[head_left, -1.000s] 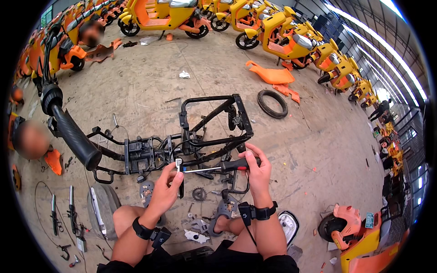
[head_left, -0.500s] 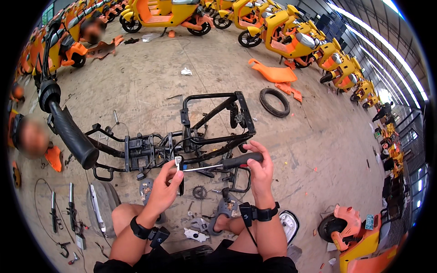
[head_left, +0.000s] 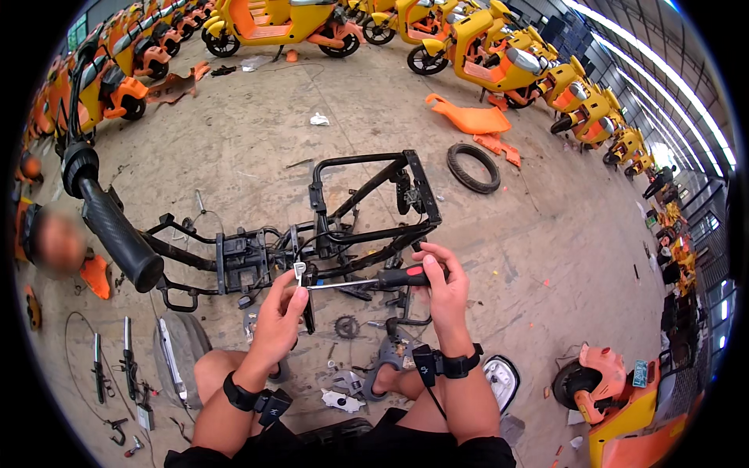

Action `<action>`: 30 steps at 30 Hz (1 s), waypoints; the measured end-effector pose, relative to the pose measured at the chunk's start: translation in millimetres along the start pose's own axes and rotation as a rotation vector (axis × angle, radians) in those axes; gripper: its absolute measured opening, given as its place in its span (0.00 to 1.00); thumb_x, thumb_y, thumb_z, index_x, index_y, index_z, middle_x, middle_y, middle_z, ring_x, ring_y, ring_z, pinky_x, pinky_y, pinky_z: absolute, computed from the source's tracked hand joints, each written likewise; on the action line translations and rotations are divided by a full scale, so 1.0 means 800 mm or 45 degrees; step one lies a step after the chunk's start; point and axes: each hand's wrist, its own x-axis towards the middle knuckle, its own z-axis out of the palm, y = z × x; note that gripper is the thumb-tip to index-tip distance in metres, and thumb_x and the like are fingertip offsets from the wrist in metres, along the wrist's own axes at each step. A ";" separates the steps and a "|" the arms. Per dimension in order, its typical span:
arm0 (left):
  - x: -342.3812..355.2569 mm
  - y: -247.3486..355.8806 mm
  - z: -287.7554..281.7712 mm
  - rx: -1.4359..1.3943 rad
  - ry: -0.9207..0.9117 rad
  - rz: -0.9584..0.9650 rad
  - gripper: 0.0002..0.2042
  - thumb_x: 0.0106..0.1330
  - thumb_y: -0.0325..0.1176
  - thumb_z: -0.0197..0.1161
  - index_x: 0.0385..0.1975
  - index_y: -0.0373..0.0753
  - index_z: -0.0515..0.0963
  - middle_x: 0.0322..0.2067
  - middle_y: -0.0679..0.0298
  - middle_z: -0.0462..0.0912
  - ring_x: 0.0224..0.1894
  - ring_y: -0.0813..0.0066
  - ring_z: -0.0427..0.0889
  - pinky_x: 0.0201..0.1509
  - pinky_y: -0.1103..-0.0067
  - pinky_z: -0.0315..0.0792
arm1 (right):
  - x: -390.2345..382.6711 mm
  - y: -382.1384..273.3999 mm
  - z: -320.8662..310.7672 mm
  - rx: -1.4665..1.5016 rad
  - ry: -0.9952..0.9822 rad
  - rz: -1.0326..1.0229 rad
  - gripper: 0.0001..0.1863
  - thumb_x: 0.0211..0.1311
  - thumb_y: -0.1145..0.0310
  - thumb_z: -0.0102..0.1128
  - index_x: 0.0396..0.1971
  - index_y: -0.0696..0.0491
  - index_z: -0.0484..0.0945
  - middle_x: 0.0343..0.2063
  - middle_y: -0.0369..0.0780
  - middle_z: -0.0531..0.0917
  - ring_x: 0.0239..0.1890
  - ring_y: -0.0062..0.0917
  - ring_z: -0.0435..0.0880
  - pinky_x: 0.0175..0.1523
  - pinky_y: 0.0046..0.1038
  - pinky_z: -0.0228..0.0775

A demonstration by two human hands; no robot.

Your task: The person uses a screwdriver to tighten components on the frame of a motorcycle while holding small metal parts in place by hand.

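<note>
My left hand (head_left: 282, 316) has its fingers closed on a small white fitting (head_left: 299, 273), with a narrow dark piece hanging below it. My right hand (head_left: 443, 292) grips the black-and-red handle of a screwdriver (head_left: 398, 278), whose shaft lies horizontally and meets the fitting at my left fingers; the exact contact at the tip is too small to tell. Behind my hands a black scooter frame (head_left: 413, 179) lies on the concrete floor. A handlebar with a black rubber grip (head_left: 121, 238) rises at the left. A toothed sprocket (head_left: 346, 326) lies below the screwdriver, near my feet.
Rows of yellow-orange scooters (head_left: 499, 58) line the back. A tyre (head_left: 473, 168) and orange panels (head_left: 468, 117) lie beyond the frame. Loose tubes (head_left: 127, 351) and a grey padded piece (head_left: 175, 363) are at lower left, a partly stripped scooter (head_left: 624, 405) at lower right. A distant person (head_left: 659, 183) is at far right.
My left hand and the white fitting have shifted slightly left and up. The screwdriver handle has turned, showing more of its red part.
</note>
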 end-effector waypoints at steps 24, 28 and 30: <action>-0.002 0.003 0.009 0.070 -0.020 -0.014 0.24 0.73 0.43 0.56 0.63 0.37 0.65 0.36 0.67 0.77 0.33 0.85 0.69 0.37 0.85 0.64 | -0.008 -0.016 0.002 0.078 0.018 -0.128 0.22 0.61 0.76 0.52 0.57 0.58 0.69 0.47 0.43 0.79 0.38 0.17 0.77 0.40 0.18 0.72; 0.000 -0.001 0.012 0.109 -0.006 -0.013 0.23 0.73 0.43 0.56 0.63 0.37 0.65 0.36 0.67 0.77 0.33 0.85 0.69 0.36 0.85 0.64 | -0.001 -0.004 -0.007 0.137 -0.099 -0.339 0.22 0.62 0.78 0.52 0.57 0.57 0.69 0.47 0.42 0.79 0.35 0.16 0.78 0.28 0.14 0.70; 0.001 -0.005 0.008 0.095 0.021 -0.035 0.23 0.74 0.43 0.55 0.63 0.37 0.65 0.35 0.67 0.77 0.33 0.85 0.68 0.36 0.85 0.64 | -0.004 -0.012 -0.005 0.124 -0.074 -0.087 0.23 0.60 0.78 0.51 0.57 0.58 0.68 0.49 0.43 0.78 0.37 0.17 0.78 0.35 0.17 0.72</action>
